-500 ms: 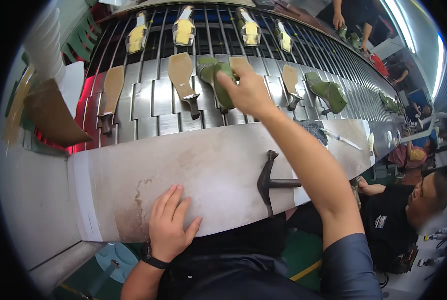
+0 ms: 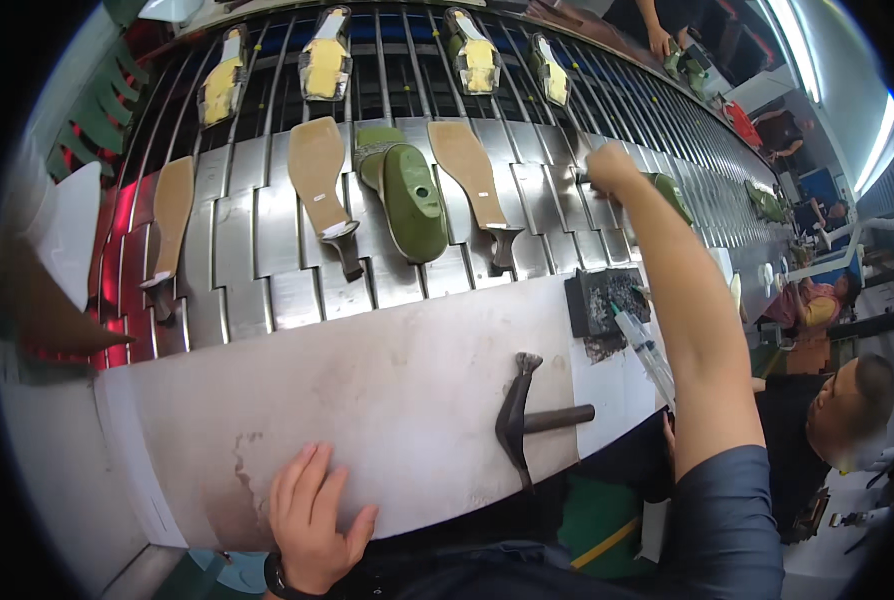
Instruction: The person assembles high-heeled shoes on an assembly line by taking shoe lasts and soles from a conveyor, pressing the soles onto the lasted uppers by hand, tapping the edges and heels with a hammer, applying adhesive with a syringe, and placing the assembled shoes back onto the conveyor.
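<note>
1. Green shoe [image 2: 412, 215] lies on its side on the slatted conveyor [image 2: 237, 290], left of centre; should the belt jerk, its rounded underside could roll it off line.
2. The pale board [image 2: 367, 370] along the near side takes the left hand [image 2: 312, 525], palm down at near left, fingers loosely spread and gripping nothing. Leaning hard there could make that palm slip.
3. The right forearm [image 2: 702, 320] stretches over the board to far right, partly covering a second green shoe [image 2: 673, 197]; a careless swing could bump what the arm hides.
4. The right hand [image 2: 615, 168] is curled low over the conveyor's plates; whether its fingers close on anything cannot be told. A weak pinch could drop whatever might be there.
5. A tan heeled sole [image 2: 317, 170] and another tan heeled sole [image 2: 467, 170] flank the first shoe closely, so lifting that shoe at a slant could scuff or tip either one.
6. The hammer [image 2: 517, 425] lies with one end of its head at the board's near edge; a brushing sleeve could knock it down.
7. The syringe [image 2: 647, 360], near the dark block [image 2: 592, 310], lies beside the forearm; lowering the elbow could roll or squeeze it.
</note>
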Demonstrator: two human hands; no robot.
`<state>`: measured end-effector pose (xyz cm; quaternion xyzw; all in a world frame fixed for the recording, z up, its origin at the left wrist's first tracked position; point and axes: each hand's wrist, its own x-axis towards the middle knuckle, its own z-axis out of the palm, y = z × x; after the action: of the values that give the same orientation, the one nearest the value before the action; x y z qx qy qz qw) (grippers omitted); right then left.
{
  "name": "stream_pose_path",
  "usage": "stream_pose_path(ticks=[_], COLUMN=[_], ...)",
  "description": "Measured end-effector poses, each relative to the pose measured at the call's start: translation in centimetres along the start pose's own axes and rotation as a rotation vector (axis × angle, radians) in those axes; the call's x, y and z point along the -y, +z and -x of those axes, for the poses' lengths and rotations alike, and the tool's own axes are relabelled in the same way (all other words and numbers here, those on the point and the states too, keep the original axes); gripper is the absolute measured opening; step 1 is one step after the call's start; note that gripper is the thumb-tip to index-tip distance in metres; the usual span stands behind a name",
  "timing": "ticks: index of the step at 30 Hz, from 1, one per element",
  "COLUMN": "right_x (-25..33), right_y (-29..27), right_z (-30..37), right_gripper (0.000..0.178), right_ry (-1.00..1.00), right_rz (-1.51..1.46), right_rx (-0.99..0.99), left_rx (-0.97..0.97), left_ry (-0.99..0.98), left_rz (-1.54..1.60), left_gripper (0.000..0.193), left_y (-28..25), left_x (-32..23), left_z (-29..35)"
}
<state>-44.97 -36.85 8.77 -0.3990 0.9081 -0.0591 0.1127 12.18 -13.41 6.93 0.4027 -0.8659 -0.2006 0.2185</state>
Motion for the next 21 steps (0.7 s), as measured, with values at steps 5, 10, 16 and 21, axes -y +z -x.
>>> stream_pose_path(ticks=[5,10,16,21], right_x=[3.2,7.3,10.0,9.0], right_y=[-3.9,-1.0,2.4,-3.9], right_z=[-8.1,-16.5,-17.6,-9.0], right_gripper=[0.038,0.070,0.078,0.058], right_ry=[-0.222,-0.457,-0.177,-0.244], right_rz=[-0.060,0.652,0.318,0.261], right_rx=[-0.283,-0.077,-0.373,-0.406], left_rx=[0.043,0.043,0.011,-0.034], left_ry=[-0.058,-0.113,-0.101,-0.067], left_rz=[-0.076,-0.102,-0.115,-0.115], left_gripper=[0.049,0.040,0.037,0.040], left_y=[-0.6,-0.4,-0.6,-0.7], left_x=[-0.7,-1.1,-1.0,-1.1], left_z=[-0.1,-0.2,0.1,0.0])
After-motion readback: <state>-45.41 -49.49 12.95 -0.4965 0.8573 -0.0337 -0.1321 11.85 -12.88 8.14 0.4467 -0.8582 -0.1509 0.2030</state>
